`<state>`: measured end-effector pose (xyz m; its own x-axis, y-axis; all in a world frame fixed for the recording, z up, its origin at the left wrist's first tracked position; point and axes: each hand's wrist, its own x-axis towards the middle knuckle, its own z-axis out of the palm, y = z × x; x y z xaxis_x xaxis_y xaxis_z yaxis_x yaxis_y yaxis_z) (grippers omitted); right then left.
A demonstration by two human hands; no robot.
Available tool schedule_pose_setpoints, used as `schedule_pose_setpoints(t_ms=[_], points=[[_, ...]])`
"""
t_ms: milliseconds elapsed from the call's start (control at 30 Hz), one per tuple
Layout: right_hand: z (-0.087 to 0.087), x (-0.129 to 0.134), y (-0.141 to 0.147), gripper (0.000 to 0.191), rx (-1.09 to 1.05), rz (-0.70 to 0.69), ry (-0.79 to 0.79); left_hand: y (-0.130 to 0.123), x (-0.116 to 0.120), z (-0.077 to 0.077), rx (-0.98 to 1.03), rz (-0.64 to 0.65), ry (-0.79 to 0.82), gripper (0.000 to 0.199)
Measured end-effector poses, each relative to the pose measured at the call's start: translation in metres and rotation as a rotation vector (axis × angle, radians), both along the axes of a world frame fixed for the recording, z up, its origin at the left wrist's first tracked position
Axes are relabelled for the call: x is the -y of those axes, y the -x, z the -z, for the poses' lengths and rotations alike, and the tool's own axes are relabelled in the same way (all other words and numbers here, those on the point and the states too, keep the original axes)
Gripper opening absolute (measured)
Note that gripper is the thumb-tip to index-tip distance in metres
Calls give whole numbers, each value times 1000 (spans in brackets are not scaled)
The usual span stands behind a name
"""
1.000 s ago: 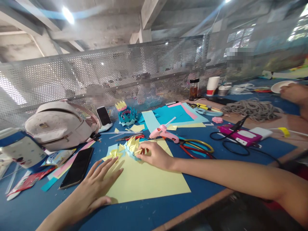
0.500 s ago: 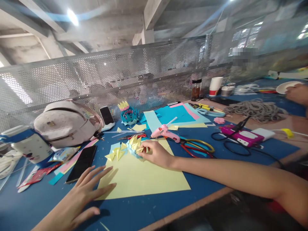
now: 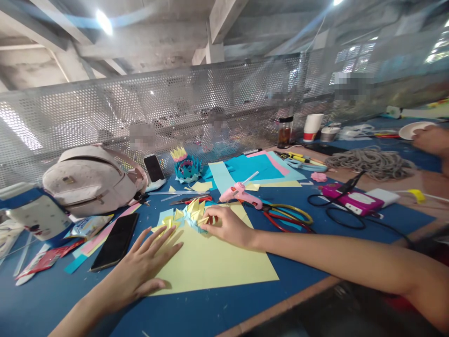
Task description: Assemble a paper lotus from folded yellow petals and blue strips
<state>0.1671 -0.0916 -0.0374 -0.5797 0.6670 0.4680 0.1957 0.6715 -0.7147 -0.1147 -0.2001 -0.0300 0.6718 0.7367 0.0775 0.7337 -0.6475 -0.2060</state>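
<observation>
My right hand (image 3: 226,225) pinches the right side of a small paper flower (image 3: 192,216) with a light blue base and yellow pointed petals. Beneath it lies a sheet of yellow paper (image 3: 220,264). With fingers spread, my left hand (image 3: 147,260) hovers over or rests on the sheet's left edge; contact is unclear. Its fingertips reach folded yellow paper pieces (image 3: 169,222) and partly cover them. Just behind my right hand is a pink hot glue gun (image 3: 240,194) with a clear glue stick in it. Red-and-yellow-handled scissors (image 3: 289,215) lie beside the gun.
A finished-looking blue paper lotus (image 3: 187,168) stands behind. Left are a black phone (image 3: 115,242), a pale backpack (image 3: 93,180) and a spotted cup (image 3: 40,215). A purple power strip (image 3: 352,199), its black cable and a grey cord heap (image 3: 372,161) lie right. Another person's hand (image 3: 433,139) is far right.
My left hand has moved right and slightly up, its fingertips now at the folded yellow pieces. My right hand keeps its pinch on the paper flower almost unmoved.
</observation>
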Motion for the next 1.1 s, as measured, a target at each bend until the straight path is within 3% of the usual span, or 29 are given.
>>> schedule_pose_setpoints(t_ms=[267, 633, 1100], points=[[0, 0, 0, 9, -7, -8, 7, 10, 6, 4, 23, -24, -64, 83], [-2, 1, 0, 10, -7, -10, 15, 25, 22, 10, 149, -117, 51, 72], [0, 0, -1, 9, -17, -18, 15, -6, 24, -6, 130, -70, 168, 75]])
